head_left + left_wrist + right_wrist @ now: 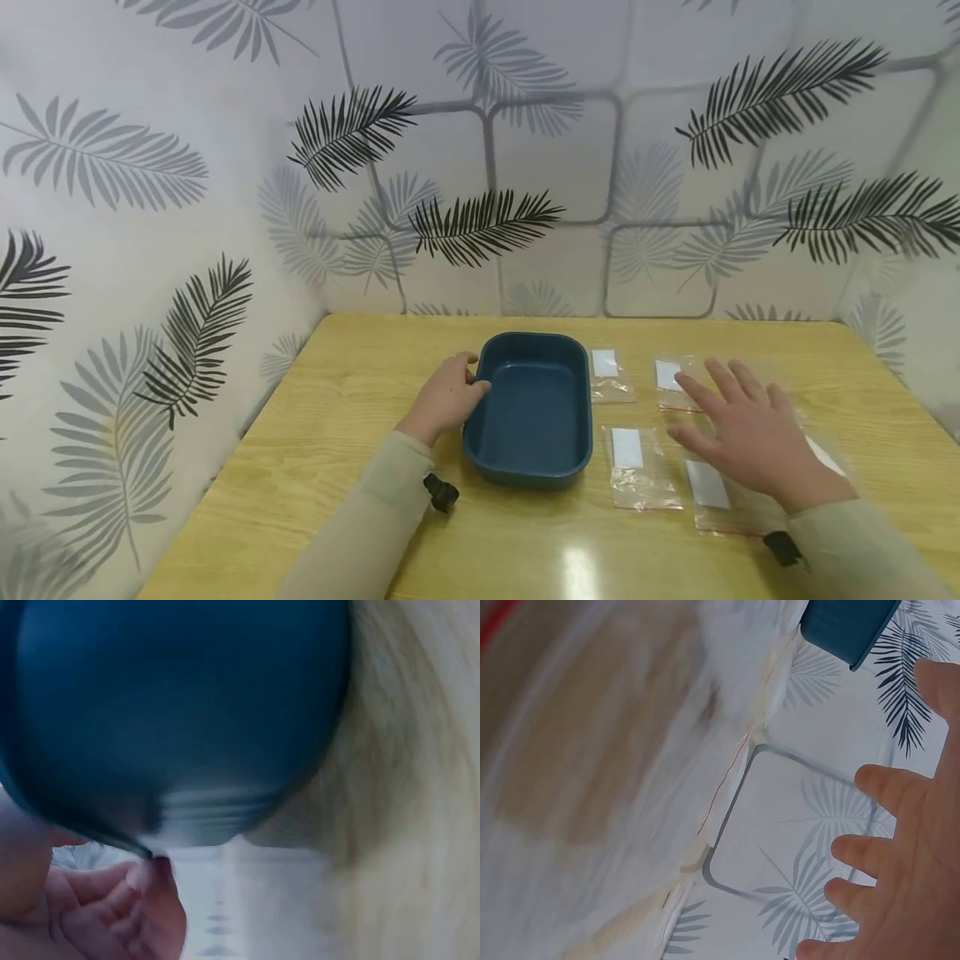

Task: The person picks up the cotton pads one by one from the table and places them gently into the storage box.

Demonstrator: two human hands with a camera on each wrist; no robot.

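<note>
A deep blue rectangular tray (pixel 531 417) with rounded corners stands on the table, with nothing in it. At its left wall my left hand (pixel 447 397) pinches the rim, thumb over the inner side and fingers outside. The left wrist view shows the fingers (pixel 161 900) close up against the tray's edge. My right hand (pixel 753 437) is spread, palm down, above clear zip bags with white labels, holding nothing. One bag (pixel 712 518) lies partly under it, and another bag (pixel 647 490) lies between it and the tray. In the right wrist view a blurred plastic bag (pixel 592 772) fills the left side.
Farther back lie one bag (pixel 613 390) by the tray's right side and another bag (pixel 678 402) near my right fingertips. The wooden table (pixel 322 467) meets a wall covering (pixel 525 150) with feather patterns at the back and left.
</note>
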